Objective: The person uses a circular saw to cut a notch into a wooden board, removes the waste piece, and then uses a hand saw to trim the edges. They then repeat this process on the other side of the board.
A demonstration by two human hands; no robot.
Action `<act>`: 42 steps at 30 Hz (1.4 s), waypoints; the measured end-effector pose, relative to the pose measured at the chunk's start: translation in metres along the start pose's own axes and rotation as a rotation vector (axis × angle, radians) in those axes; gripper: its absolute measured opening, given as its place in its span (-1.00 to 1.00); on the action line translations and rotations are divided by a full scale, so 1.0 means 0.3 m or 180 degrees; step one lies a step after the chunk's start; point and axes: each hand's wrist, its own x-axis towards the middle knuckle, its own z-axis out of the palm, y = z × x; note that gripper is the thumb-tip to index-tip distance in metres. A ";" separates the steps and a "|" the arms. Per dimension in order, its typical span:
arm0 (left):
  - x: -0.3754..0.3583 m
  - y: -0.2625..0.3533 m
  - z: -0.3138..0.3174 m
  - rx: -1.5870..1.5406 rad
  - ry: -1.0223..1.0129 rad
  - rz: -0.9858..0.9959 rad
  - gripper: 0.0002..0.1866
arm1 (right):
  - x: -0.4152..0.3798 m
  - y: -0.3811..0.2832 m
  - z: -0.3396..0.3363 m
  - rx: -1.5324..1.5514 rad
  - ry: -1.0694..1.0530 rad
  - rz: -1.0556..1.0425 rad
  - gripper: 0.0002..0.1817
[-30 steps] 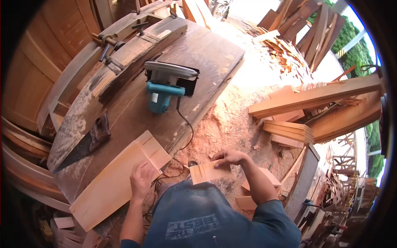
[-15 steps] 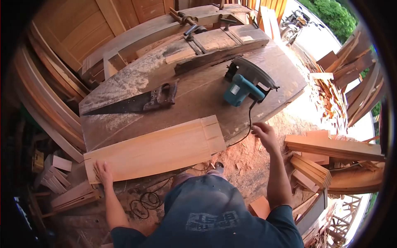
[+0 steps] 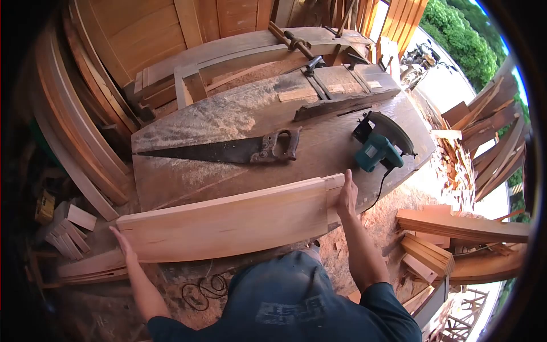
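A long pale wooden board (image 3: 233, 222) with a notched right end lies along the near edge of the workbench (image 3: 188, 171), tilted up toward me. My left hand (image 3: 121, 239) grips its left end and my right hand (image 3: 346, 196) grips its right end. Behind the board a hand saw (image 3: 228, 151) lies flat on the bench. A teal circular saw (image 3: 379, 145) sits at the bench's right end, its cord running down past my right hand.
Clamped timbers (image 3: 319, 85) sit at the back of the bench. Curved planks (image 3: 74, 137) lean at the left. Stacked boards (image 3: 456, 228) and offcuts lie on the sawdust floor at right. Small blocks (image 3: 68, 228) sit low left. A cable (image 3: 199, 285) coils by my feet.
My right hand dropped the small offcut and came over to the board's right end. My left hand slid to the left end. The board is now raised on edge.
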 end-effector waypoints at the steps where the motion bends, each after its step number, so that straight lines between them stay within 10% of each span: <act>1: 0.052 0.014 -0.064 -0.0542 0.0133 0.0028 0.12 | 0.012 0.012 0.032 0.0336 -0.0293 0.0035 -0.34; 5: 0.194 -0.059 -0.346 -0.2277 -0.0701 0.0598 -0.03 | 0.033 -0.004 0.116 0.1201 -0.2261 0.0419 -0.45; 9: 0.038 0.044 -0.248 -0.2243 0.0382 0.0170 -0.17 | 0.176 -0.199 0.200 0.0684 -0.2847 0.0761 -0.53; 13: 0.057 0.016 -0.281 -0.2194 0.0195 0.0148 -0.18 | 0.274 -0.219 0.375 -0.3459 -0.2530 -0.2560 -0.52; 16: 0.004 0.060 -0.302 -0.2132 0.0555 0.0254 -0.21 | 0.309 -0.141 0.410 -0.4250 -0.3091 -0.4137 -0.34; 20: 0.027 0.044 -0.421 -0.0617 0.1649 0.1583 -0.29 | 0.307 -0.133 0.464 -0.4942 -0.3360 -0.3675 -0.40; 23: -0.284 0.248 -0.140 0.0283 0.1050 0.2751 -0.50 | 0.310 -0.124 0.489 -0.5438 -0.3271 -0.3827 -0.53; 28: -0.899 0.495 0.421 0.1654 -0.1596 0.3718 -0.40 | 0.324 -0.371 0.377 -0.3329 -0.2444 -0.3049 -0.71; 31: -1.112 0.515 0.663 0.2354 -0.1779 0.4790 -0.13 | 0.105 -0.649 0.202 -0.2713 -0.1935 -0.2727 -0.74; 33: -1.144 0.417 0.789 0.2658 -0.2113 0.4413 -0.11 | 0.003 -0.722 0.049 -0.2984 -0.1813 -0.2230 -0.70; 37: -1.197 0.426 0.873 0.3149 -0.2044 0.4079 -0.14 | -0.392 -0.713 -0.266 -0.0411 -0.2257 -0.1524 -0.51; 42: -1.306 0.424 0.966 0.2657 -0.2234 0.4175 -0.24 | -0.690 -0.438 -0.432 -0.0781 -0.0813 -0.1753 -0.49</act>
